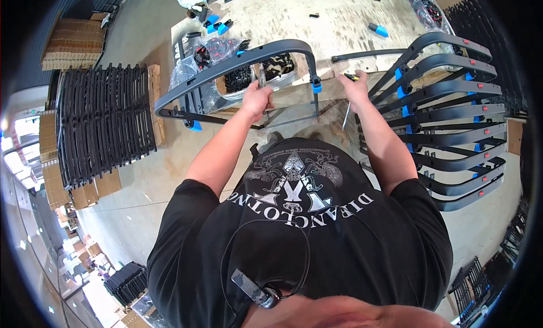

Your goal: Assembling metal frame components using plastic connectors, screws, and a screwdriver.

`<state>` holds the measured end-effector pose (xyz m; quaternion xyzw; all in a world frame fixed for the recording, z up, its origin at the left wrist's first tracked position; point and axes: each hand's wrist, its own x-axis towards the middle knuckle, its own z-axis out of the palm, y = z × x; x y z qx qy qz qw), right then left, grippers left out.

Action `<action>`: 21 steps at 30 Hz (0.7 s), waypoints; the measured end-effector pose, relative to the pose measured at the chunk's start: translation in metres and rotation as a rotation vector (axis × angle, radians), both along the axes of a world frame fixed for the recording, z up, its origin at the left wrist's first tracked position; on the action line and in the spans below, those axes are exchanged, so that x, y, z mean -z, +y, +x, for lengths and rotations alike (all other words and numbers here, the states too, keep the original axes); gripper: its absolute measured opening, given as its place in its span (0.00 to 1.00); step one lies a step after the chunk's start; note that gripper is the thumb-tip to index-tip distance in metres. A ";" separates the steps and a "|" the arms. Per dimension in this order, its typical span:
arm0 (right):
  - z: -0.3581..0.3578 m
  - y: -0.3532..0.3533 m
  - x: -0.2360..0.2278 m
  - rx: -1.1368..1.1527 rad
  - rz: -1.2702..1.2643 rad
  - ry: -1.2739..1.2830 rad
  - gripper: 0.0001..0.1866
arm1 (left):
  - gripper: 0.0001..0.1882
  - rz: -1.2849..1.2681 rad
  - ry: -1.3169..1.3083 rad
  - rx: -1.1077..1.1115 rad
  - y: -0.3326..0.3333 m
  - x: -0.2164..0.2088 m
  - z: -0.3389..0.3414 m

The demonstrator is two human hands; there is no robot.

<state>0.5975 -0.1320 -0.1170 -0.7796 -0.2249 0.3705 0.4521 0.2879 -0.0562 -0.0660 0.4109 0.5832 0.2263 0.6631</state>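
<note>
My left hand [257,100] is closed around an upright silver metal tool [262,76] whose exact kind I cannot make out. It is beside the open boxes of small parts. My right hand [356,91] is closed on a screwdriver [352,77]; its handle is yellow and black, and its thin shaft points down toward me. Between and left of my hands is a black bent-tube frame [243,52] with blue clips, leaning over the table edge. One blue clip [316,87] sits on its right-hand leg, close to my right hand.
Several finished-looking black frames [452,90] with blue clips are stacked at the right. On the worn wooden table [294,16] lie a black bar [367,54], blue-and-black pieces [219,26] and a parts box [240,80]. A pallet of black bars [104,121] stands at the left.
</note>
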 end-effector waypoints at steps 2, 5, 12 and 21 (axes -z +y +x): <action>-0.005 -0.016 -0.003 -0.110 -0.044 -0.009 0.44 | 0.21 0.025 -0.103 -0.069 0.020 0.018 -0.011; -0.027 -0.063 -0.003 -0.269 -0.136 0.174 0.35 | 0.41 0.016 0.142 0.004 0.034 0.003 -0.006; -0.143 -0.029 -0.089 -0.579 -0.090 0.376 0.46 | 0.29 0.113 0.194 0.298 -0.041 0.056 -0.097; -0.178 0.115 -0.071 -0.757 -0.106 -0.447 0.32 | 0.19 -0.099 0.242 0.125 -0.092 0.075 -0.239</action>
